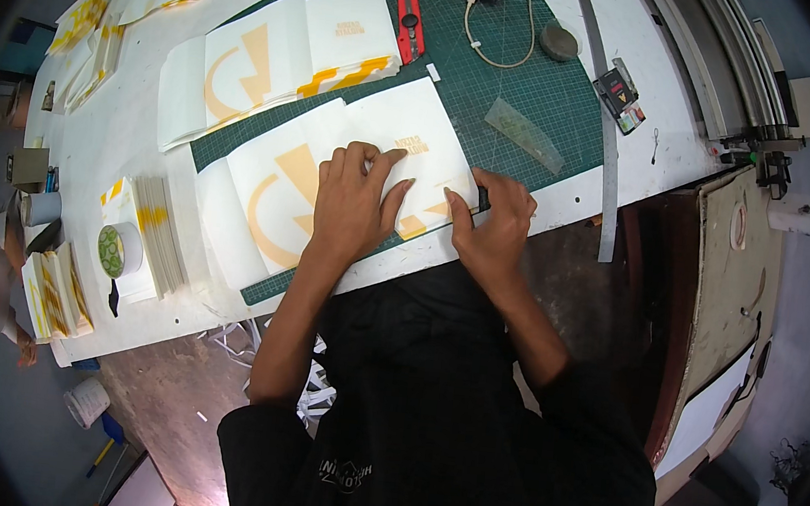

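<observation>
We observe a white table (125, 328) bearing a green mat (586, 144) with a fine grid. Across the far left part of the mat lies a stack (292, 62) of folded white sheets, with yellow stripes along its near edge. In front of it, and nearer to the wearer, we locate the worked sheet (298, 150): white, creased, printed in pale orange, spread mostly over the mat with its right end near the table's front edge. A long metal strip (610, 195) crosses the table at the mat's right side and projects past the front edge.

We find the two hands apart from each other. The left hand (360, 195) rests on the sheet, fingers bent, thumb and forefinger separated. The right hand (493, 224) is at the sheet's near right corner, its thumb over the paper. Between thumb and bent fingers we note a dark piece (483, 199); we cannot tell whether the hand is clamped on it.

Right of the sheet we see a clear strip (523, 136), flat on the mat. A red cutter (409, 24) lies just beside the stack's right end.
</observation>
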The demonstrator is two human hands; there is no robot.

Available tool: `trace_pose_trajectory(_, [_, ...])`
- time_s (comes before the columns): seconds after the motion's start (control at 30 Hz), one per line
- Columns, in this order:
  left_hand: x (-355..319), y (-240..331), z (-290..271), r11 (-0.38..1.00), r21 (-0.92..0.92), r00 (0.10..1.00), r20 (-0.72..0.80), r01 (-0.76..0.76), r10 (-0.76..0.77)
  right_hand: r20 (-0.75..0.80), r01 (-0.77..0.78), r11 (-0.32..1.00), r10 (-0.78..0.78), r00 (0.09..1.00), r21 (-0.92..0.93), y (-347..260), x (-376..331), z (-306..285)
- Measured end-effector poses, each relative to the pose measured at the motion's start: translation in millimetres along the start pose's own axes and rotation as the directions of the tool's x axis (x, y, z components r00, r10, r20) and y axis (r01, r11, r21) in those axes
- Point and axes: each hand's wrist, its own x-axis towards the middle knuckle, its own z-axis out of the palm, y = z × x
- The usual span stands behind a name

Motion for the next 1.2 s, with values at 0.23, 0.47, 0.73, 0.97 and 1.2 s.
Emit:
trace_pose_trajectory(0.23, [0.5, 0.6, -0.2, 1.000, -0.015, 1.000, -0.005, 0.007, -0.007, 0.035, -0.067, 0.997, 0.066, 0.997, 0.035, -3.0, 2.2, -3.7])
trace_pose_trajectory(0.47, [-0.4, 0.1, 0.4, 1.000, -0.014, 1.000, 0.000, 0.014, -0.014, -0.025, 0.012, 0.999, -0.011, 1.000, 0.040, -2.6, -0.5, 1.2])
trace_pose_trajectory(0.73, [-0.2, 0.8, -0.8, 1.000, -0.011, 1.000, 0.002, 0.016, -0.016, 0.004, -0.037, 0.989, 0.037, 0.999, 0.140, -7.2, 3.2, -3.6])
trace_pose_trajectory(0.97, [-0.1, 0.4, -0.2, 1.000, -0.021, 1.000, 0.010, 0.021, -0.021, 0.031, -0.104, 0.965, 0.100, 0.995, 0.239, -11.0, 3.9, -8.7])
trace_pose_trajectory(1.2, [-0.3, 0.5, -0.9, 0.999, -0.033, 1.000, 0.004, 0.018, -0.018, 0.107, 0.068, 0.922, -0.118, 0.987, 0.382, -21.9, 18.9, -32.2])
